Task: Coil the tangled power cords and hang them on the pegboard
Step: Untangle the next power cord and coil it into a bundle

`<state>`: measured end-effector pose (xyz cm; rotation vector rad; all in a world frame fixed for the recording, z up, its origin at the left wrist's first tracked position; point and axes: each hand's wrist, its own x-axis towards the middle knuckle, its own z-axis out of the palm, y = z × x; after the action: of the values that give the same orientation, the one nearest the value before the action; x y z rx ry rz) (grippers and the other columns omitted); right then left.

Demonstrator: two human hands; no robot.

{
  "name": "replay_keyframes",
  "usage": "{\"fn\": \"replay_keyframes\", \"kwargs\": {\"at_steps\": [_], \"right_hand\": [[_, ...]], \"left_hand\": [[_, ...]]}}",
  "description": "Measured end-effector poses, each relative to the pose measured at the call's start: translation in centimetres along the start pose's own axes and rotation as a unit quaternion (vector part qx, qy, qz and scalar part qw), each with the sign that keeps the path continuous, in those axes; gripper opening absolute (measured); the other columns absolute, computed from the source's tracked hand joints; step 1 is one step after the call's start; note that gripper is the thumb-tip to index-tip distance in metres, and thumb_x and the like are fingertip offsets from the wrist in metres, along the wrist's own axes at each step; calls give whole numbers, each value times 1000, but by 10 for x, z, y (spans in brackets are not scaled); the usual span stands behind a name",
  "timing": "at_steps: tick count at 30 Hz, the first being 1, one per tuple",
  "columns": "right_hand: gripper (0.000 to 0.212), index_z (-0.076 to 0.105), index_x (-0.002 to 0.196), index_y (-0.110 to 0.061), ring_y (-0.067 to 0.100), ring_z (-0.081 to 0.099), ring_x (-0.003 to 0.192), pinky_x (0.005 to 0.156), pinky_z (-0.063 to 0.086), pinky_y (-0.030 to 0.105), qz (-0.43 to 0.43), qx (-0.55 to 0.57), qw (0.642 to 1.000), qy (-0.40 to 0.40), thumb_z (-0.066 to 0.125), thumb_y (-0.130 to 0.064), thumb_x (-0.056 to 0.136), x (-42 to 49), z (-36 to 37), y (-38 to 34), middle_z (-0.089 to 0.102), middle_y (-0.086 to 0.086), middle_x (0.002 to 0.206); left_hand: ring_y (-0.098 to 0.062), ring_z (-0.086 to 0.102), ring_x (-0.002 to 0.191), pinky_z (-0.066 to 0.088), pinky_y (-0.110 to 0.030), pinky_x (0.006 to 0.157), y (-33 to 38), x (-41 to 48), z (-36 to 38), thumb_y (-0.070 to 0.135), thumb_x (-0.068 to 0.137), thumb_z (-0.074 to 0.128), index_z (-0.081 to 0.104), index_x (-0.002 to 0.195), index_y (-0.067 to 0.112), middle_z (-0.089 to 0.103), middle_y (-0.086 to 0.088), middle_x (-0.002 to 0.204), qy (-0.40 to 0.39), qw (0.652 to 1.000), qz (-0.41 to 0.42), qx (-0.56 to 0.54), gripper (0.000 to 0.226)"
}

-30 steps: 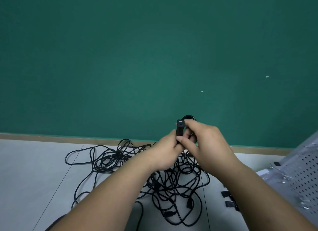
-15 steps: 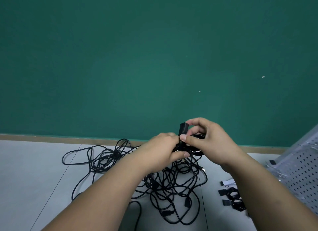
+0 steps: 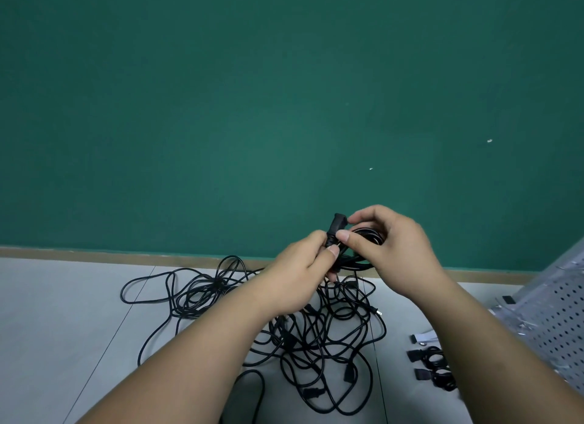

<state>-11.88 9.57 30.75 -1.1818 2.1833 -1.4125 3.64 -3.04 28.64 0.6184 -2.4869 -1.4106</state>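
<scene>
While the head view is dipping, I'm watching the right hand (image 3: 398, 249) pinching the black connector plug (image 3: 336, 226), which is now tilting rather than standing upright as it was a second ago. The left hand (image 3: 300, 275) is gripping the small cord coil (image 3: 355, 263). I'm judging this coil nearly finished. The tangled cords (image 3: 316, 338) are lying on the floor, with the pegboard (image 3: 556, 313) at right.

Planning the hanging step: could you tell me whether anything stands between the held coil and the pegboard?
Nothing visible does. The coiled cord, gripped by left hand and right hand, has open air toward the pegboard; black bundles lie on the floor.
</scene>
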Motion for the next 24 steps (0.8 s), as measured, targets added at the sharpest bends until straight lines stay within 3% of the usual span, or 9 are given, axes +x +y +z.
{"fn": "replay_keyframes", "kwargs": {"at_steps": [3, 6, 10, 12, 14, 16, 19, 21, 24], "right_hand": [[25, 70, 108, -41, 8, 72, 90, 89, 59, 42, -7, -44, 999, -19, 80, -52, 88, 3, -2, 5, 76, -19, 95], [29, 71, 117, -39, 6, 72, 91, 92, 58, 40, 8, -66, 996, -58, 77, -52, 91, 6, -3, 11, 76, -15, 95], [39, 66, 133, -34, 1, 67, 95, 83, 53, 26, 3, -142, 987, -79, 69, -51, 97, 2, 2, 11, 73, -17, 100], [39, 62, 136, -37, 1, 66, 94, 83, 53, 28, -2, -148, 986, -80, 67, -49, 99, 2, 3, 9, 72, -18, 99], [27, 65, 126, -41, 7, 69, 90, 87, 57, 38, -1, -120, 989, -88, 67, -47, 100, 2, 1, 10, 73, -15, 93], [17, 68, 113, -38, 13, 70, 87, 90, 57, 48, 5, -45, 995, -89, 73, -42, 98, 2, -1, 10, 73, -12, 91], [23, 69, 106, -38, 13, 73, 93, 93, 59, 49, 7, 34, 997, -67, 85, -33, 89, 0, -3, 8, 75, -11, 98], [28, 70, 106, -43, 5, 70, 100, 93, 58, 41, -19, -2, 1000, -22, 88, -37, 85, -2, -4, 8, 74, -14, 101], [31, 71, 108, -45, -4, 61, 110, 98, 45, 17, -68, -41, 996, 50, 88, -38, 83, -6, -8, 3, 69, -16, 109]], "left_hand": [[-12, 75, 95, 55, -57, 94, -5, 2, 3, 59, 102, 42, 59, 114, 34, 71, -1, 93, 22, 1000, -4, -22, 33], [-15, 74, 94, 56, -55, 90, -5, 3, 4, 65, 101, 40, 59, 113, 38, 73, 6, 92, 18, 1000, -8, 17, 34], [-1, 68, 79, 57, -40, 80, -4, 3, 4, 55, 109, 40, 57, 106, 40, 75, 14, 88, 7, 996, -20, 83, 23], [1, 66, 78, 56, -40, 79, -5, 3, 5, 57, 108, 41, 56, 99, 40, 73, 13, 85, 1, 996, -16, 89, 24], [-11, 66, 84, 56, -45, 81, -5, 3, 6, 58, 107, 42, 53, 93, 34, 69, 9, 84, 7, 992, 9, 125, 30], [-19, 59, 77, 53, -47, 78, -3, 2, 7, 56, 108, 43, 47, 86, 28, 61, 4, 79, 2, 984, 28, 178, 36], [-23, 59, 80, 54, -46, 80, 0, 2, 13, 57, 109, 40, 53, 97, 28, 61, 3, 84, -24, 976, 23, 213, 35], [-18, 65, 91, 56, -42, 84, 0, 5, 14, 64, 103, 47, 56, 116, 28, 67, 6, 98, -46, 979, 6, 199, 39], [5, 58, 72, 47, -26, 69, 0, 8, 14, 54, 91, 77, 52, 111, 35, 61, 15, 87, -56, 992, -27, 108, 38]]}}
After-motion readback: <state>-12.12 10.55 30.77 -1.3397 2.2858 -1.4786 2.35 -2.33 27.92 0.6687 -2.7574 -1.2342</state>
